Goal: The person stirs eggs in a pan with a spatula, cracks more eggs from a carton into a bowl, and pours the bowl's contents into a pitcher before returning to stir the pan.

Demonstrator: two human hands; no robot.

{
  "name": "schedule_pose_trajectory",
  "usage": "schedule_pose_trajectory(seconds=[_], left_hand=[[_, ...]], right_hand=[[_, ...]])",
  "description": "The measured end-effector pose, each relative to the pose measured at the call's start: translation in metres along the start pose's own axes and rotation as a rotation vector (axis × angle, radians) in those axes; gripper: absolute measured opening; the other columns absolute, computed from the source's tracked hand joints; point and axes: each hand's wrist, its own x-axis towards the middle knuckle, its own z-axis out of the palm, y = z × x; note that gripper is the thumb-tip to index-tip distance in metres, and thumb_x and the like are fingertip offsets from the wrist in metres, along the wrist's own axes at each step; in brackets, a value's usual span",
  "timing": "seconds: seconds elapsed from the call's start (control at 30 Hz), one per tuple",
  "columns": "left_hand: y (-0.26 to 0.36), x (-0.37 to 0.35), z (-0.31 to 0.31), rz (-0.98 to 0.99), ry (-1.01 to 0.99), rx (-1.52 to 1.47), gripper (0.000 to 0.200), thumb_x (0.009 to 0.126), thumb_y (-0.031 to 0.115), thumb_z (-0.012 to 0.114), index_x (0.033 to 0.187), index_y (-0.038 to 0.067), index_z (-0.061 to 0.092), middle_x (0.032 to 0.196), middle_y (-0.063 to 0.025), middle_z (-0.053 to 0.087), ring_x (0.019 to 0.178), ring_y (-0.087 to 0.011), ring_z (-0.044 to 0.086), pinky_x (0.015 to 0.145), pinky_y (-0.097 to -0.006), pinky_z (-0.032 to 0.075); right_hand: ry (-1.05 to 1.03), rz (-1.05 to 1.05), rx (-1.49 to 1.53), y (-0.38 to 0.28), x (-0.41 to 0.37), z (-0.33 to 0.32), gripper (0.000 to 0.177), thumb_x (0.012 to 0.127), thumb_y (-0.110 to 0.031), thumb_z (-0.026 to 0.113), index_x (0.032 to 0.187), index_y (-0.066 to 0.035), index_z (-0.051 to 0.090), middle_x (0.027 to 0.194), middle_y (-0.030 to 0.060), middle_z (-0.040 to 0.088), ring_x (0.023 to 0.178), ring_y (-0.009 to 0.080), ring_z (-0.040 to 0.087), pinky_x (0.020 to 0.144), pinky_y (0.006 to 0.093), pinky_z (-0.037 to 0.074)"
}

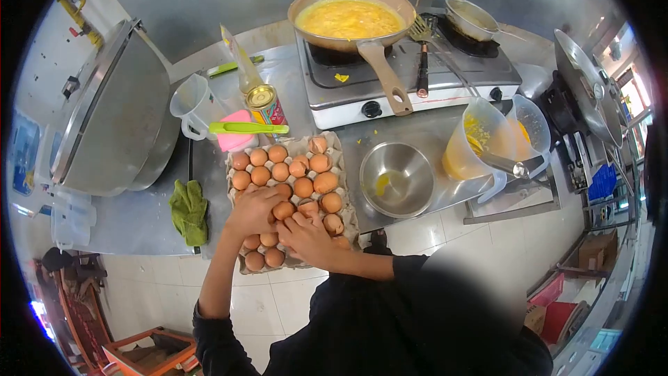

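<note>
A cardboard egg tray point(337, 141) full of brown eggs and some cracked shells lies at the front edge of the steel counter. My left hand point(255, 210) reaches over its middle, fingers curled round an egg point(283, 210). Just to the right, my right hand point(310, 240) is bent down among the eggs, its fingers closed beside a broken eggshell point(307, 207); whatever they grip is hidden. Right of the tray, a steel bowl point(410, 167) contains a little raw egg.
Behind, a pan point(306, 10) of yellow egg mixture sits on a gas stove point(334, 101), beside a slotted spatula point(422, 63). Pitchers point(480, 136) stand right. Left are a large pot point(125, 125), a green cloth point(188, 212), a can point(268, 104) and green-handled tongs point(248, 127).
</note>
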Motion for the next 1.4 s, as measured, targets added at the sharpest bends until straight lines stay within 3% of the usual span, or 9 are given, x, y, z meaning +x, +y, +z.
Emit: schedule_pose_trajectory(seconds=[0.17,0.27,0.33,0.67,0.8,0.93,1.1,1.33,1.4], left_hand=[[0.008,-0.018,-0.010,-0.271,0.435,-0.397,0.039,0.056,0.015,0.067,0.092,0.006,0.055,0.091,-0.0070,0.051,0.084,-0.0207,0.052,0.072,-0.0312,0.042],[0.029,-0.011,0.001,-0.353,0.649,-0.811,0.041,0.066,0.009,0.062,0.104,0.005,0.047,0.097,-0.0063,0.046,0.089,-0.0164,0.050,0.075,-0.0276,0.042],[0.055,0.004,0.008,-0.380,0.639,-1.032,0.042,0.072,0.008,0.055,0.111,0.006,0.039,0.103,-0.0069,0.043,0.089,-0.0162,0.049,0.078,-0.0276,0.042],[0.143,0.128,0.079,-0.551,0.178,-2.063,0.035,0.085,0.028,0.036,0.115,0.010,0.038,0.097,0.0005,0.050,0.075,-0.0077,0.047,0.062,-0.0207,0.035],[0.150,0.146,0.088,-0.566,0.243,-1.852,0.033,0.088,0.026,0.028,0.115,0.011,0.039,0.091,-0.0005,0.049,0.072,-0.0067,0.046,0.059,-0.0187,0.033],[0.151,0.152,0.090,-0.569,0.225,-1.545,0.032,0.088,0.026,0.028,0.114,0.010,0.040,0.088,-0.0016,0.048,0.071,-0.0062,0.045,0.057,-0.0190,0.033],[0.150,0.156,0.083,-0.631,0.154,-1.401,0.030,0.088,0.023,0.030,0.113,0.007,0.039,0.094,-0.0043,0.049,0.075,-0.0086,0.046,0.061,-0.0204,0.037],[0.150,0.160,0.080,-0.456,0.217,-1.293,0.030,0.087,0.020,0.035,0.112,0.004,0.038,0.096,-0.0105,0.049,0.081,-0.0173,0.049,0.074,-0.0260,0.039],[0.153,0.161,0.065,-0.523,0.103,-1.242,0.030,0.085,0.019,0.040,0.110,0.003,0.037,0.096,-0.0118,0.049,0.085,-0.0181,0.049,0.076,-0.0272,0.038]], right_hand=[[-0.009,0.102,0.232,-0.005,0.012,-0.025,0.046,0.055,-0.017,0.067,0.096,-0.008,0.047,0.084,0.0048,0.047,0.086,0.0192,0.045,0.074,0.0354,0.033],[-0.197,0.438,0.899,0.006,0.014,-0.064,0.036,0.065,-0.012,0.062,0.097,-0.004,0.047,0.090,0.0046,0.050,0.084,0.0202,0.049,0.071,0.0331,0.038],[0.102,0.582,1.547,0.023,0.000,-0.084,0.035,0.070,-0.005,0.060,0.101,-0.003,0.045,0.095,0.0059,0.050,0.091,0.0171,0.051,0.072,0.0292,0.043],[0.507,0.749,1.113,0.107,-0.062,-0.144,0.053,0.071,0.001,0.060,0.118,-0.005,0.037,0.109,0.0101,0.047,0.097,0.0145,0.050,0.081,0.0286,0.042],[0.576,0.489,0.279,0.118,-0.058,-0.153,0.044,0.070,-0.001,0.061,0.111,-0.004,0.047,0.105,0.0093,0.050,0.096,0.0159,0.051,0.079,0.0273,0.043],[0.455,0.506,0.214,0.131,-0.064,-0.141,0.041,0.069,-0.003,0.062,0.108,-0.004,0.049,0.102,0.0100,0.052,0.094,0.0169,0.052,0.079,0.0265,0.044],[0.745,0.812,1.016,0.146,-0.070,-0.136,0.037,0.068,-0.008,0.065,0.101,-0.003,0.048,0.104,0.0114,0.048,0.094,0.0186,0.051,0.073,0.0280,0.048],[0.416,0.707,0.562,0.146,-0.068,-0.138,0.042,0.068,-0.005,0.065,0.103,-0.004,0.043,0.102,0.0098,0.046,0.089,0.0152,0.050,0.074,0.0237,0.045],[0.667,0.745,1.235,0.161,-0.083,-0.125,0.039,0.069,-0.007,0.064,0.103,-0.005,0.044,0.097,0.0096,0.049,0.088,0.0135,0.050,0.075,0.0224,0.042]])
